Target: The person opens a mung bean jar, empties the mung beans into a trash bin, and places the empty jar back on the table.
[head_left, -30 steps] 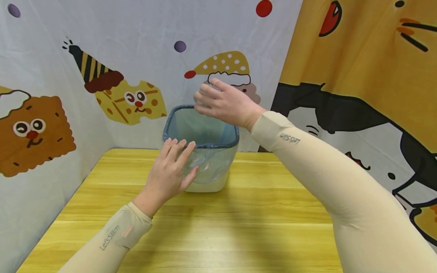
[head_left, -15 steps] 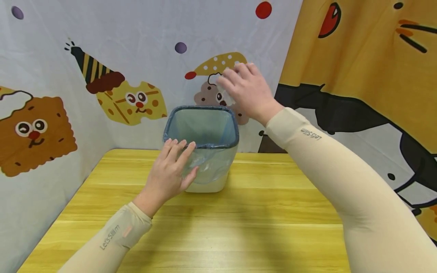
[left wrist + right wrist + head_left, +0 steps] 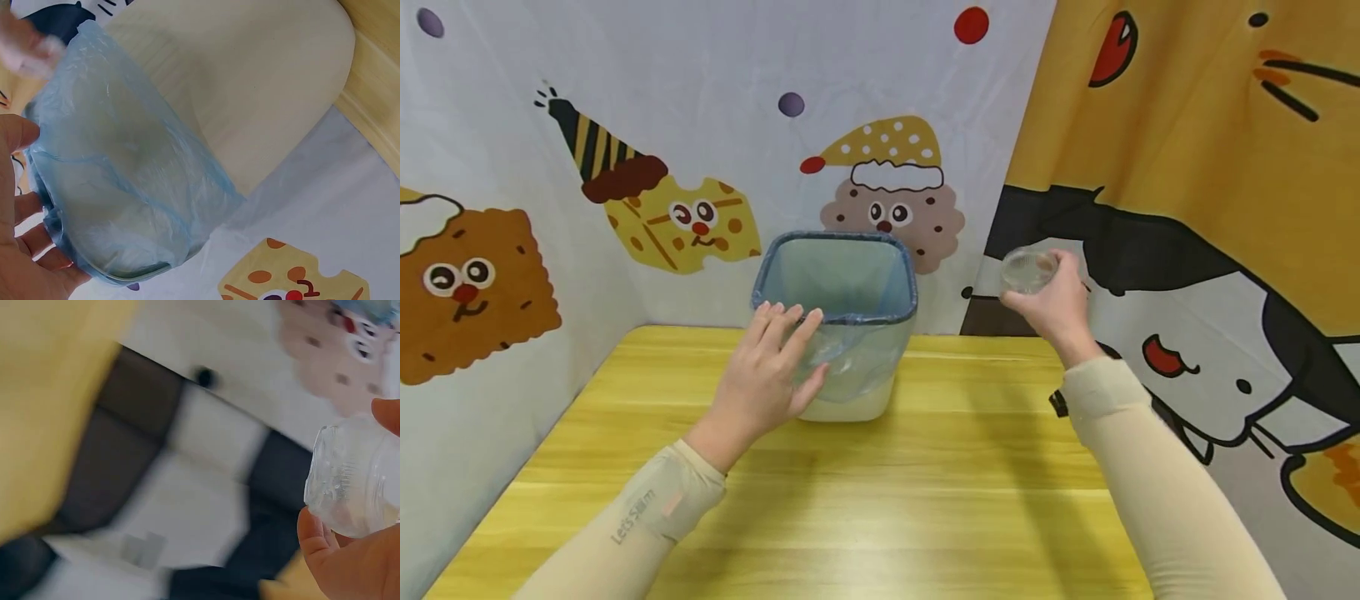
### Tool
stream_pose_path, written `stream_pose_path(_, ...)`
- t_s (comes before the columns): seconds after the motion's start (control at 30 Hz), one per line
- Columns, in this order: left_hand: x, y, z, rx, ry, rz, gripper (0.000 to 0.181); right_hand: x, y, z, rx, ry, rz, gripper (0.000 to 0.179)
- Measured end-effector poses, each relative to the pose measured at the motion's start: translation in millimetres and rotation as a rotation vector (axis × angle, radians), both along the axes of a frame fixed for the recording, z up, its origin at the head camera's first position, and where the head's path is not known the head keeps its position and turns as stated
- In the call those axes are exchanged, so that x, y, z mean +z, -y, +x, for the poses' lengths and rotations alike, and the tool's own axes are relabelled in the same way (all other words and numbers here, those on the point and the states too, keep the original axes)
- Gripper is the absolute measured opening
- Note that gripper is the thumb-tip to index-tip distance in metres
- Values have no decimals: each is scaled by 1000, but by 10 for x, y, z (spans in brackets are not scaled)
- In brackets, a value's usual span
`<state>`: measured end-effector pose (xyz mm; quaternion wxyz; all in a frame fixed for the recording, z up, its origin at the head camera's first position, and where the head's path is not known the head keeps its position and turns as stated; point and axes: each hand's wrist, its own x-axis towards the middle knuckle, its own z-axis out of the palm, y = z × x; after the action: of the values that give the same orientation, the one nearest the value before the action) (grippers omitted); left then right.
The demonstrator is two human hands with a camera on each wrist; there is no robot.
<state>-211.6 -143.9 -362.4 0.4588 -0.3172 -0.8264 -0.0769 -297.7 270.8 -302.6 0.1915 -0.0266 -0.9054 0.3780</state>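
A cream waste bin (image 3: 850,408) stands upright on the table, lined with a translucent blue bag (image 3: 857,354) folded over its rim. My left hand (image 3: 763,367) rests against the near left part of the rim, fingers extended and thumb spread. In the left wrist view its fingertips touch the bag-covered edge (image 3: 53,234). To the right of the bin, above the table, my right hand (image 3: 1060,304) holds a small clear jar (image 3: 1026,271). The right wrist view shows the jar (image 3: 350,478) tilted, with ridges on its side, between thumb and fingers.
The light wood table (image 3: 940,500) runs up to a white printed cloth (image 3: 700,67) behind the bin. A yellow, black and white cartoon cloth (image 3: 1150,167) hangs along the right side. A small dark object (image 3: 1058,404) shows beside my right sleeve.
My right hand has moved from above the bin out to the right and lower, turning so that the clear jar shows plainly. The left hand stays at the rim.
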Motion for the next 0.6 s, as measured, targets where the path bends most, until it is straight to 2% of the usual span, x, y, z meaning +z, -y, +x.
stream_pose_path(0.13, 14, 19, -28, -2, -8, -10, 71, -647, -121, 53, -12, 104, -115, 105)
stream_pose_path(0.27, 26, 25, -38, -7, -8, -15, 71, -1131, -86, 60, 4, 145, -179, 102)
stream_pose_path(0.4, 36, 22, -33, -7, -6, -18, 70, -1431, 27, 49, 47, 200, -211, 102)
stream_pose_path(0.6, 29, 26, -3, 9, 8, -24, 70, -1704, 267, 27, 107, 304, -204, 104)
